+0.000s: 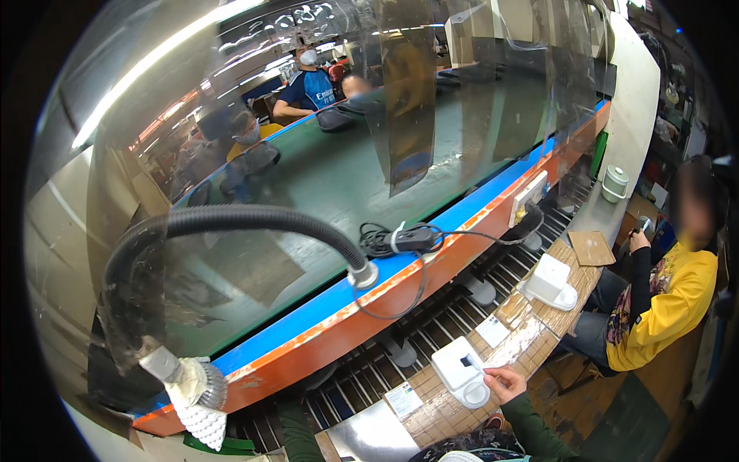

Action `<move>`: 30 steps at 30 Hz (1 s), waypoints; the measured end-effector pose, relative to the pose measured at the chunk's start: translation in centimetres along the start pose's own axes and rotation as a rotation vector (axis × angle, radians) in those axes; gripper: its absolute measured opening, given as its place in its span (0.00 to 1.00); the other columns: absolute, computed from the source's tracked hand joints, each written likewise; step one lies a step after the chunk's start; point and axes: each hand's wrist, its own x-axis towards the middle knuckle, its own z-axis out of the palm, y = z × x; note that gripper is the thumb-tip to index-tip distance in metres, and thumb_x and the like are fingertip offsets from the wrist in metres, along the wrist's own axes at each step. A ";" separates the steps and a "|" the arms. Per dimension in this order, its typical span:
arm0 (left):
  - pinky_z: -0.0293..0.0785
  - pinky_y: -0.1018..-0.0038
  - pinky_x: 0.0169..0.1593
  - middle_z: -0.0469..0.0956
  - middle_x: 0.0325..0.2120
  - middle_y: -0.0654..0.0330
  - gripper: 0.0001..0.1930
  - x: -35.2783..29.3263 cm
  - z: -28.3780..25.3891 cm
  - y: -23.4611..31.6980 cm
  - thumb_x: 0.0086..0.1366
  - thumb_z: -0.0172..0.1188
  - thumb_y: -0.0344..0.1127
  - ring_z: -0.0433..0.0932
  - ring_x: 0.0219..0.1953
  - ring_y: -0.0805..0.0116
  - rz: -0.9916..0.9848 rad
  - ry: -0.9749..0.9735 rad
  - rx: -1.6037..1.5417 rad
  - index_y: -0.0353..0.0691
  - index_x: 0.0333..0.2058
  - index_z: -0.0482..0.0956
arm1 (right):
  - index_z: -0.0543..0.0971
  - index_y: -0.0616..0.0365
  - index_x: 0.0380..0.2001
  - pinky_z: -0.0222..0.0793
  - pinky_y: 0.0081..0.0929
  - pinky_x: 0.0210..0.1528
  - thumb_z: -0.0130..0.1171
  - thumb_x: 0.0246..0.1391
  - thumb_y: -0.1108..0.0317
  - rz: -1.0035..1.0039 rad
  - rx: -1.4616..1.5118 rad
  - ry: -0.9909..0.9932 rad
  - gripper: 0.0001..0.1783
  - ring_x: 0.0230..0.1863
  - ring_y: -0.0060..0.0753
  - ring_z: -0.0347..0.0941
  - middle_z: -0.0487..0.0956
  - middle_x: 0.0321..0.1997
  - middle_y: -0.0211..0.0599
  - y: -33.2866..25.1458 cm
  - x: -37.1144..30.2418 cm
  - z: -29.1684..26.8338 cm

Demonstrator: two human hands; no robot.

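A white plastic housing [453, 363] with a dark square opening and a rounded base lies on the wooden bench ledge [427, 426]. My right hand [506, 382] is at its right edge, thumb and fingers pinched together. Whatever lies between the fingertips is too small to make out. My left forearm [299, 433], in a dark green sleeve, reaches toward the rollers below the orange rail; the hand itself is hidden. Left of the housing lies a white printed card [403, 400], and another card [493, 332] is above its right side. Part of a white item [460, 456] shows at the lower edge, near my body.
A roller track [431, 339] runs between ledge and orange rail [323, 353], with the green conveyor belt [331, 185] beyond. A black flexible hose [231, 218] arches at left. A second white housing [550, 279] lies near a co-worker in yellow [668, 327]. Other people sit across the belt.
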 end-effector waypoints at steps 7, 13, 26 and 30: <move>0.75 0.65 0.39 0.72 0.39 0.52 0.13 -2.3 2.1 0.0 0.64 0.51 0.37 0.74 0.39 0.59 -0.012 0.082 0.041 0.42 0.45 0.71 | 0.81 0.66 0.36 0.62 0.15 0.27 0.64 0.50 0.71 0.054 0.108 0.181 0.11 0.24 0.14 0.67 0.77 0.28 0.29 1.9 2.4 -5.1; 0.76 0.65 0.39 0.72 0.39 0.52 0.13 -3.6 3.4 -0.1 0.64 0.52 0.37 0.74 0.39 0.59 -0.022 0.127 0.061 0.41 0.46 0.71 | 0.80 0.66 0.38 0.63 0.15 0.24 0.64 0.51 0.67 0.189 0.165 0.245 0.14 0.20 0.16 0.67 0.77 0.23 0.29 2.0 5.7 -6.7; 0.76 0.65 0.38 0.72 0.39 0.51 0.13 -4.4 2.2 -1.6 0.63 0.53 0.35 0.74 0.39 0.59 -0.040 0.141 0.064 0.41 0.46 0.71 | 0.80 0.65 0.39 0.57 0.13 0.24 0.63 0.52 0.70 0.235 0.173 0.140 0.12 0.22 0.11 0.63 0.74 0.24 0.23 0.9 8.8 -3.4; 0.77 0.65 0.38 0.72 0.40 0.51 0.13 -4.8 1.5 -2.2 0.63 0.53 0.35 0.74 0.39 0.59 -0.042 0.131 0.052 0.41 0.46 0.71 | 0.80 0.64 0.39 0.58 0.13 0.24 0.63 0.52 0.70 0.226 0.167 0.119 0.12 0.21 0.12 0.62 0.74 0.23 0.23 0.9 9.0 -2.6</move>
